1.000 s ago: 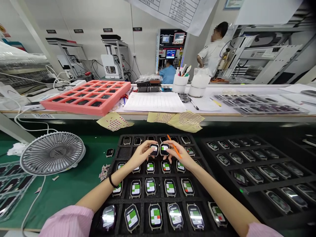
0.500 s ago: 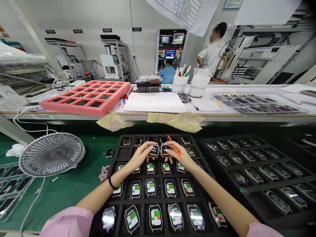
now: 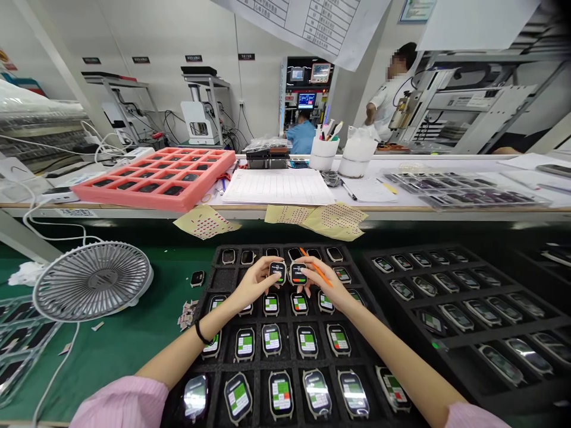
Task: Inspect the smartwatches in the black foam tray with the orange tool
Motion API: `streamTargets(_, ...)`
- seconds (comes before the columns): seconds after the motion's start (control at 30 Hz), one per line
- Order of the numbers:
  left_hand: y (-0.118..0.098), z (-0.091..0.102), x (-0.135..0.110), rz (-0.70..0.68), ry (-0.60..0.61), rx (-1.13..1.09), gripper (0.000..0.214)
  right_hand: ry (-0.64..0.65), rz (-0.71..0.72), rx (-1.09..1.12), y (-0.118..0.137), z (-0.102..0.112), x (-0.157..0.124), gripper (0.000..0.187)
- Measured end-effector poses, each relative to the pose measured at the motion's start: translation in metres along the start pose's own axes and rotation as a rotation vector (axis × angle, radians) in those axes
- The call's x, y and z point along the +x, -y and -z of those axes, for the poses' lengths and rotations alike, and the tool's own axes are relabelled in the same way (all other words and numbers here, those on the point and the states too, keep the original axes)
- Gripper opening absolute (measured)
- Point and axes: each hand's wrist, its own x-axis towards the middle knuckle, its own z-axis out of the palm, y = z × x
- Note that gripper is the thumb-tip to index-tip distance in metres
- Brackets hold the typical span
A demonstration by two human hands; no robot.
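Observation:
A black foam tray (image 3: 209, 362) in front of me holds several smartwatch bodies with lit green, white and red screens. My left hand (image 3: 255, 282) pinches one watch body (image 3: 277, 272) above the tray's second row. My right hand (image 3: 322, 283) grips another watch body (image 3: 298, 273) right beside it and also carries an orange pen (image 3: 316, 267) between its fingers. Both watches are held side by side, screens up, showing dark screens with a red and green strip.
A second black tray (image 3: 450, 339) of watches lies to the right. A white fan (image 3: 93, 280) rests on the green mat (image 3: 129, 333) at left, a loose watch (image 3: 197, 277) near it. A pink tray (image 3: 156, 176), papers and cups stand on the shelf behind. Two people work at the back.
The screens of the two held watches went from mostly white to dark with a red and green strip. Both hands stayed nearly in place; the camera shifted slightly.

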Motion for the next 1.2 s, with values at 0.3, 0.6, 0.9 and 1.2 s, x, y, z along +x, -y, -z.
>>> streamTargets(0.3,-0.0029,-0.0019,-0.0026,-0.017,-0.013,0.061,0.042,0.021,-0.04,-0.004,0.0017,-0.0036,0.0009,0.034)
streamTargets(0.6,0.0011,-0.0006,0.0002,-0.01,-0.022,-0.002,0.043,0.041,-0.032,-0.03,0.0004,-0.0049,0.0015,0.039)
streamTargets(0.9,-0.0011,0.0003,0.0005,-0.014,-0.016,0.01,0.039,-0.039,-0.037,-0.031,-0.0022,-0.0035,0.0015,0.031)
streamTargets(1.2,-0.0031,-0.0007,-0.0023,0.01,-0.002,0.034,0.045,-0.008,-0.045,-0.044,-0.0043,-0.0033,0.0017,0.037)
